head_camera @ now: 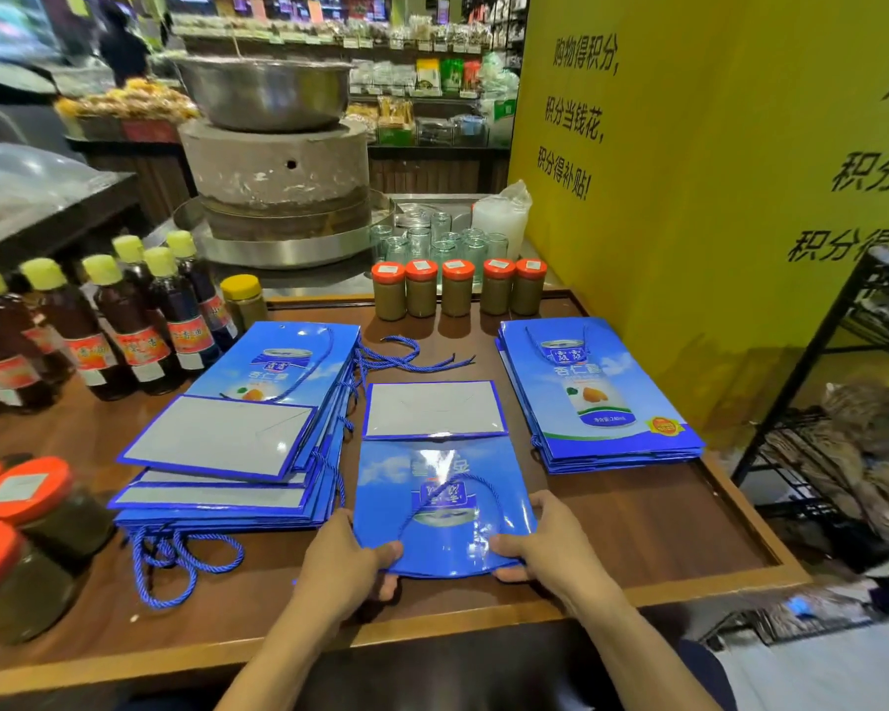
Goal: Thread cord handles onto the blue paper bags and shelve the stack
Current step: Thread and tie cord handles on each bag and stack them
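Pinched by its near edge between left hand [347, 554] and right hand [542, 536], thumbs pressed on top and fingers curled underneath: one blue paper bag [386, 479], flat at the middle of the wooden table [637, 520], mouth end toward the camera, one cord handle [463, 477] already looped across its upper face. Probably being squared up or turned over for a second handle. Best done by keeping the mouth edge taut and level, feeding each cord end through its hole from outside, knotting inside, and matching both loops for length before stacking. Some risk of creasing the glossy paper if bent hard at the grip. Counted around that bag: two piles of like bags, a left stack [237, 443] just beside it with cords dangling off the near side, a right stack [601, 397] well apart from it, layers too tight for a count. Loose cords [416, 351] just beyond it, seemingly two. Five orange-lidded jars [458, 295] in a row farther beyond, and at least six yellow-capped bottles [124, 320] beyond and to its left.
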